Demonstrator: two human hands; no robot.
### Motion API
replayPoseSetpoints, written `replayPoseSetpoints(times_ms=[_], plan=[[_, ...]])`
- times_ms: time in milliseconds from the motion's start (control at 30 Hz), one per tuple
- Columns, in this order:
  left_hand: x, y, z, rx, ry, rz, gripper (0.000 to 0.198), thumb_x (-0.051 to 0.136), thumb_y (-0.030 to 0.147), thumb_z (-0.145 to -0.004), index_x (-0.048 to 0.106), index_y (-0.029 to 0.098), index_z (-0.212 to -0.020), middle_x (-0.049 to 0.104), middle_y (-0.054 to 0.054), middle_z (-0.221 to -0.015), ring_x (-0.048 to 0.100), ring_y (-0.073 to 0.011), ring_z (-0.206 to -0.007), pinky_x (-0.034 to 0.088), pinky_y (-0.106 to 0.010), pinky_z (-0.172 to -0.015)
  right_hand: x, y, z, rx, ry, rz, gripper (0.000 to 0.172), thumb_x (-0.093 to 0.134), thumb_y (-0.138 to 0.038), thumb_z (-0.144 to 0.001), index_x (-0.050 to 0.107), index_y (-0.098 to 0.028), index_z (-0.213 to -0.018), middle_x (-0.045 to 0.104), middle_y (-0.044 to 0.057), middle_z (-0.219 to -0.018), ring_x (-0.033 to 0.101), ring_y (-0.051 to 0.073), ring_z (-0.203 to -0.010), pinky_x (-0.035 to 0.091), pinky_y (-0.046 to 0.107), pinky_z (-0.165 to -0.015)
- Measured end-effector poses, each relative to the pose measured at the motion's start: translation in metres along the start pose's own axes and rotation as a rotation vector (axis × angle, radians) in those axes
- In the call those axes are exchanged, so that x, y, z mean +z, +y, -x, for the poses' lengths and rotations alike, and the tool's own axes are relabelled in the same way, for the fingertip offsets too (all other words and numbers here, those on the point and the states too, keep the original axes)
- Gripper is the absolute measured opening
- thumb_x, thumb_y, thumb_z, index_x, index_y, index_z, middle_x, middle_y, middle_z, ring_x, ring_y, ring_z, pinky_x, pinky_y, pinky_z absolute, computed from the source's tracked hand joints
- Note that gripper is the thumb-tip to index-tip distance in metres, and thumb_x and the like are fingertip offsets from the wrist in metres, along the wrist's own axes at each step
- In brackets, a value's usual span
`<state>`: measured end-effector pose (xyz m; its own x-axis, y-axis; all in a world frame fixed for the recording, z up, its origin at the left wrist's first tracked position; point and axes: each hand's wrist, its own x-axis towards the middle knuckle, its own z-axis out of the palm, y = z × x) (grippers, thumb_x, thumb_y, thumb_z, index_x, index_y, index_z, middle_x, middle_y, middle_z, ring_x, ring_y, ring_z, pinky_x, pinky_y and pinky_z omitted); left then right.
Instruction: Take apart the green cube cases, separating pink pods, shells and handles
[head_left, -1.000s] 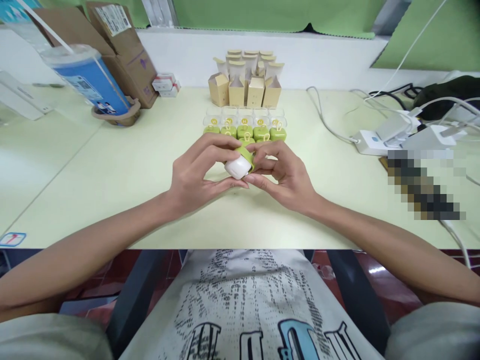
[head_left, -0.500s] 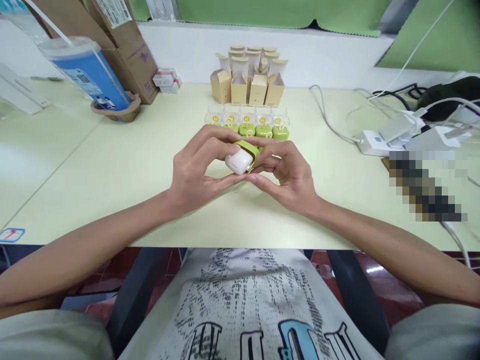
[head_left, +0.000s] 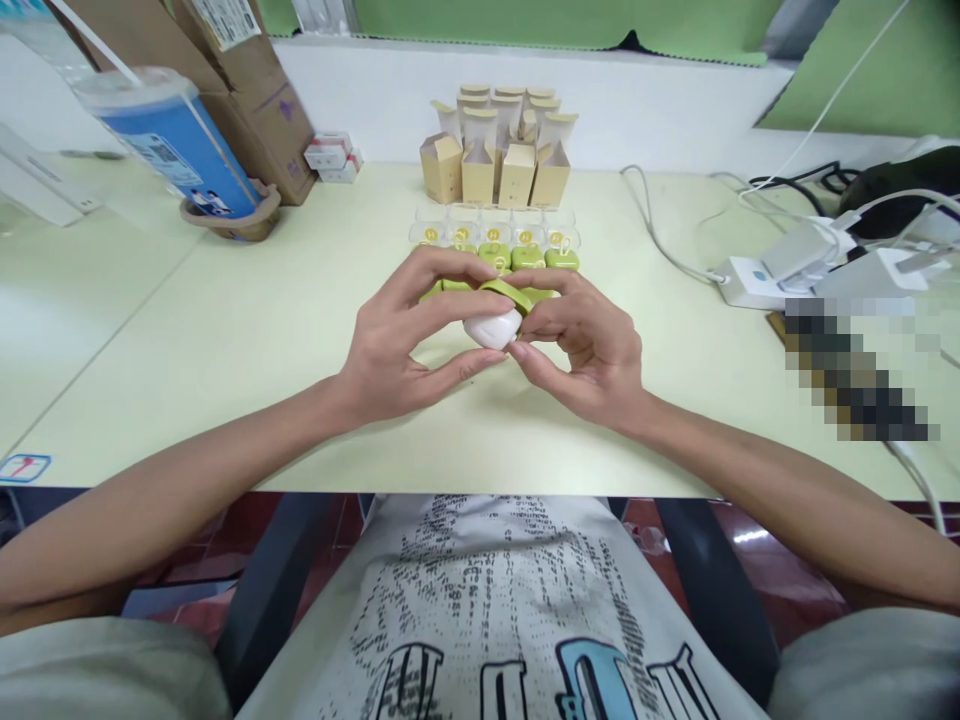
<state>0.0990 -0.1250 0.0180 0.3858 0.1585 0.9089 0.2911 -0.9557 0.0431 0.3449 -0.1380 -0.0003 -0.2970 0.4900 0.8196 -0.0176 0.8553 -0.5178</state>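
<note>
Where the green cover [head_left: 507, 291] ends, white case [head_left: 491, 329], glossy, smooth, rounded

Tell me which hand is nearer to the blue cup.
Left. The left hand, holding the white case, is to the right of the blue cup and nearer the person; the right hand is farther right, at the case's other side.

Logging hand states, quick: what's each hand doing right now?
Left hand: closed, holding the white case between fingers and thumb.
Right hand: closed, holding the green cover, which is partly around the case.
</note>
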Motion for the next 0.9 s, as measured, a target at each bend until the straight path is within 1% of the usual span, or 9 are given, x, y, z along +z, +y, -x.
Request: replayPoseSetpoints(times_ms=[67, 167, 267, 367, 467, 533, 600, 800, 900], plan=[[0.001, 0.002, -0.002, 0.010, 0.009, 0.014, 0.038, 0.090, 0.049, -0.107, 0.080, 0.032, -0.139, 0.081, -0.010, -0.134, 0.083, -0.0265, -0.120, 0.076, -0.043, -0.100, -0.001, 0.001, 0.000, -0.037, 0.017, 0.048, 0.015, 0.085, -0.029, -0.102, 0.082, -0.032, -0.117, 0.082, 0.008, -0.137, 0.079, 0.033, -0.135, 0.079, 0.044, -0.078], [0.001, 0.009, -0.004, -0.029, 0.024, 0.024, 0.031, 0.090, 0.044, -0.106, 0.082, 0.034, -0.134, 0.083, -0.008, -0.132, 0.084, -0.0267, -0.114, 0.075, -0.043, -0.093, 0.000, 0.004, -0.001, -0.095, 0.021, 0.094, 0.016, 0.087, -0.029, -0.099, 0.081, -0.032, -0.114, 0.082, 0.009, -0.137, 0.080, 0.034, -0.128, 0.077, 0.049, -0.082], [0.002, 0.013, -0.004, -0.032, 0.038, 0.045, 0.032, 0.092, 0.041, -0.104, 0.082, 0.034, -0.134, 0.084, -0.008, -0.130, 0.086, -0.0286, -0.114, 0.075, -0.044, -0.091, -0.001, 0.005, -0.002, -0.087, 0.008, 0.119, 0.016, 0.088, -0.035, -0.098, 0.079, -0.032, -0.111, 0.081, 0.009, -0.134, 0.079, 0.035, -0.128, 0.075, 0.053, -0.085], [0.003, 0.011, 0.000, -0.061, 0.038, 0.068, 0.031, 0.092, 0.045, -0.104, 0.083, 0.035, -0.132, 0.084, -0.007, -0.132, 0.087, -0.0294, -0.115, 0.076, -0.046, -0.095, -0.002, 0.004, -0.003, -0.116, 0.002, 0.119, 0.015, 0.086, -0.034, -0.098, 0.078, -0.033, -0.111, 0.081, 0.008, -0.131, 0.078, 0.036, -0.129, 0.074, 0.058, -0.092], [0.003, 0.007, 0.006, -0.063, 0.027, -0.009, 0.032, 0.091, 0.052, -0.105, 0.082, 0.036, -0.131, 0.085, -0.006, -0.131, 0.088, -0.0291, -0.113, 0.077, -0.047, -0.094, -0.001, 0.006, -0.004, -0.176, 0.000, 0.108, 0.016, 0.084, -0.028, -0.097, 0.077, -0.033, -0.111, 0.081, 0.007, -0.124, 0.079, 0.035, -0.127, 0.072, 0.060, -0.096], [0.003, 0.005, 0.009, -0.041, -0.004, -0.050, 0.037, 0.092, 0.055, -0.104, 0.081, 0.036, -0.133, 0.084, -0.007, -0.133, 0.088, -0.0291, -0.115, 0.078, -0.046, -0.094, -0.001, 0.007, -0.003, -0.189, -0.006, 0.101, 0.016, 0.085, -0.027, -0.097, 0.077, -0.032, -0.110, 0.081, 0.008, -0.124, 0.079, 0.034, -0.125, 0.071, 0.058, -0.095], [0.002, 0.004, 0.009, -0.030, -0.027, -0.022, 0.042, 0.093, 0.056, -0.103, 0.080, 0.036, -0.138, 0.084, -0.008, -0.138, 0.087, -0.0286, -0.117, 0.077, -0.044, -0.096, -0.002, 0.009, -0.003, -0.177, -0.012, 0.102, 0.015, 0.086, -0.029, -0.097, 0.076, -0.032, -0.108, 0.081, 0.008, -0.126, 0.079, 0.034, -0.126, 0.071, 0.057, -0.095], [0.001, 0.002, 0.007, 0.003, -0.003, 0.045, 0.045, 0.093, 0.050, -0.105, 0.080, 0.034, -0.145, 0.084, -0.012, -0.138, 0.088, -0.0289, -0.119, 0.077, -0.040, -0.095, -0.004, 0.009, -0.004, -0.164, -0.017, 0.089, 0.014, 0.087, -0.034, -0.099, 0.078, -0.031, -0.110, 0.080, 0.008, -0.124, 0.079, 0.036, -0.129, 0.070, 0.057, -0.095], [-0.001, 0.000, 0.005, 0.002, -0.016, 0.060, 0.047, 0.093, 0.051, -0.105, 0.079, 0.036, -0.147, 0.086, -0.010, -0.137, 0.088, -0.0283, -0.120, 0.076, -0.040, -0.096, -0.006, 0.006, -0.003, -0.157, -0.039, 0.067, 0.013, 0.084, -0.037, -0.103, 0.079, -0.032, -0.114, 0.080, 0.008, -0.125, 0.078, 0.036, -0.129, 0.071, 0.059, -0.096]])
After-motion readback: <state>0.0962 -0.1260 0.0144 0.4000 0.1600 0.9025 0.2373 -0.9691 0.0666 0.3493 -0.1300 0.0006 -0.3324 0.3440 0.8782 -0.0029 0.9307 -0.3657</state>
